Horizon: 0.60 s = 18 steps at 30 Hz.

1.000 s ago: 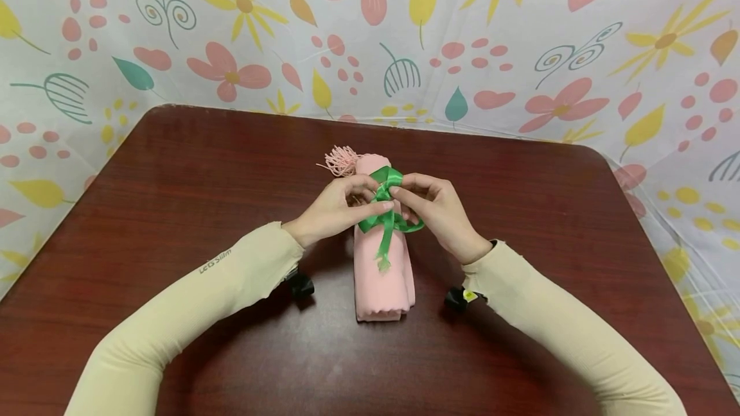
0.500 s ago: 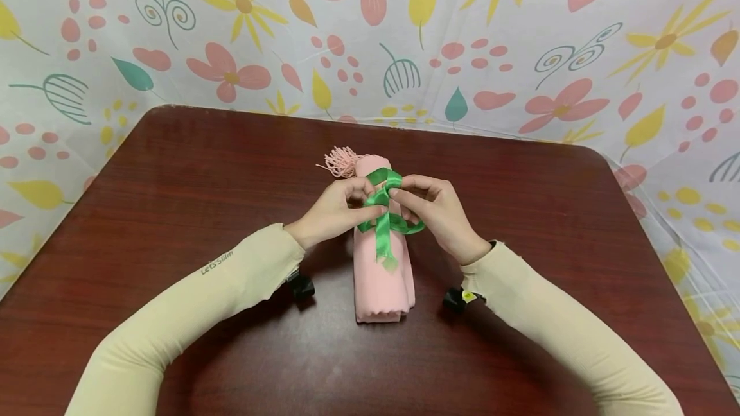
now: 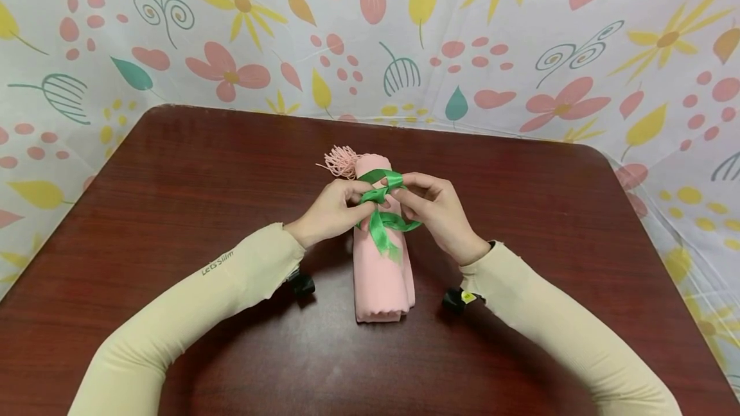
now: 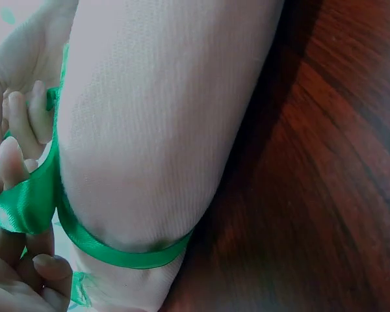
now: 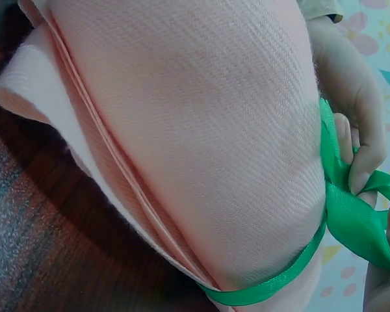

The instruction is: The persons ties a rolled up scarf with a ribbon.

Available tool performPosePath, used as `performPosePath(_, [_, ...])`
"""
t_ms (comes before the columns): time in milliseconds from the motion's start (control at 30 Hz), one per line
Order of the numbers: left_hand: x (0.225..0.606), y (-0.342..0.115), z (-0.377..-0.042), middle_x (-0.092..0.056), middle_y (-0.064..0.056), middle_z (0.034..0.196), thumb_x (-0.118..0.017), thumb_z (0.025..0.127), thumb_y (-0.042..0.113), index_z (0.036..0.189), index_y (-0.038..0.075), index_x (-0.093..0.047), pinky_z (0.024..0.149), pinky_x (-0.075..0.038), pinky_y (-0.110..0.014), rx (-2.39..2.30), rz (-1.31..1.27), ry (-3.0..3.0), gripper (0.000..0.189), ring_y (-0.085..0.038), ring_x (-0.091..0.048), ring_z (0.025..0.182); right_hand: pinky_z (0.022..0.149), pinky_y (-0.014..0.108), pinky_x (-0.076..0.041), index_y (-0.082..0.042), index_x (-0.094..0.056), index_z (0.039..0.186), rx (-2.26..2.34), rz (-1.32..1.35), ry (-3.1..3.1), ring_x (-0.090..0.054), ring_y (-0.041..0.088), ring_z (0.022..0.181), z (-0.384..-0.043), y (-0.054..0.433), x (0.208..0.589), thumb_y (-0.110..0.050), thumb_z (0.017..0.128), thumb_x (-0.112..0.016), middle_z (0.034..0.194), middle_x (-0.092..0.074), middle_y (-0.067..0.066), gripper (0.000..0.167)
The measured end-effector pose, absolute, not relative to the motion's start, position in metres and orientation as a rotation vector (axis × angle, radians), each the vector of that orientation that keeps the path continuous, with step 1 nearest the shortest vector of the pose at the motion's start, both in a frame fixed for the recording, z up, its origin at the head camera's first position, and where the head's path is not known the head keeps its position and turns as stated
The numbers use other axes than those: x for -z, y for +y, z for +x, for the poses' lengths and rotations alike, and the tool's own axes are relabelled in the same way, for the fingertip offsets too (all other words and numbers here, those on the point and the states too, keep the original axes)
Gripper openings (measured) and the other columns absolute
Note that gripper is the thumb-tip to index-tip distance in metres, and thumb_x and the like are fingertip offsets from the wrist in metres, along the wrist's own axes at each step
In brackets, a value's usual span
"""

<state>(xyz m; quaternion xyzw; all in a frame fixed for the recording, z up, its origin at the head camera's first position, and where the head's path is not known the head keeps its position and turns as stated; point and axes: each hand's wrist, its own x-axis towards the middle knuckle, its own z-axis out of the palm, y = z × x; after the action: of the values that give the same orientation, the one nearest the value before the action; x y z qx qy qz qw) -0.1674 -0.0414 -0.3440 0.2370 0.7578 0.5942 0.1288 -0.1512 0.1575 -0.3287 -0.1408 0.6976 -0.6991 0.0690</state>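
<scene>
A roll of pink ribbed cloth (image 3: pixel 381 291) lies lengthwise on the table, with a green satin ribbon (image 3: pixel 378 231) passed round it. My left hand (image 3: pixel 329 214) pinches a folded part of the ribbon above the roll, at its left side. On the other side my right hand (image 3: pixel 440 210) holds a ribbon loop between thumb and fingers. A frayed ribbon tail hangs over the cloth below the hands. In the left wrist view the green band (image 4: pixel 127 255) runs round the cloth's side. Fingers of both hands meet around the ribbon (image 5: pixel 357 224) in the right wrist view.
A pink tassel (image 3: pixel 341 162) sticks out at the roll's far left end. The dark red-brown wooden table (image 3: pixel 202 165) reaches back to a hanging white cloth (image 3: pixel 358 50) printed with flowers and leaves. Black wrist cameras (image 3: pixel 302 286) hang below both cuffs.
My left fingers have drawn the folded ribbon slightly left, so it stands apart from the right hand's loop. The hanging tail has shifted up a little. The roll stays in place.
</scene>
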Motion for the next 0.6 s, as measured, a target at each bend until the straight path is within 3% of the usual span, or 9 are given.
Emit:
performPosePath(133, [0.3437,-0.0421,-0.1663,-0.059,-0.004,0.056,-0.054,0.091,0.001,0.099,-0.001,-0.069,0.055,-0.043,-0.022,-1.771,0.679,2.181,0.017,-0.019,-0.061,0.059,0.051,0.025,-0.03,-0.019,-0.072,0.098,2.101,-0.437,2.099,-0.04,0.014,0.056,-0.1515,0.1583,0.3291,-0.007,0.093,-0.061,0.064,-0.052,-0.002,0.017])
performPosePath(267, [0.3441,-0.0422,-0.1668,-0.067,-0.008,0.066,-0.057,0.092,0.002,0.106,-0.001,-0.068,0.062,-0.05,-0.023,-1.806,0.653,2.188,0.017,-0.015,-0.067,0.069,0.051,0.025,-0.03,-0.018,-0.072,0.097,2.104,-0.452,2.079,-0.041,0.014,0.057,-0.1518,0.1587,0.3294,-0.008,0.093,-0.061,0.078,-0.056,-0.003,0.016])
performPosePath(500, [0.3466,-0.0417,-0.1682,-0.072,-0.017,0.09,-0.062,0.09,0.001,0.106,-0.003,-0.068,0.063,-0.052,-0.021,-1.825,0.626,2.247,0.017,-0.008,-0.067,0.078,0.05,0.022,-0.031,-0.013,-0.07,0.09,2.117,-0.44,2.037,-0.041,0.013,0.059,-0.1505,0.1579,0.3278,-0.006,0.094,-0.059,0.095,-0.06,-0.002,0.013])
performPosePath(600, [0.347,-0.0417,-0.1683,-0.072,-0.015,0.095,-0.065,0.088,0.003,0.102,-0.003,-0.069,0.064,-0.05,-0.019,-1.814,0.616,2.29,0.016,-0.004,-0.063,0.078,0.05,0.023,-0.029,-0.013,-0.069,0.089,2.111,-0.434,2.05,-0.041,0.014,0.058,-0.1502,0.1579,0.3271,-0.007,0.095,-0.058,0.091,-0.06,0.0,0.014])
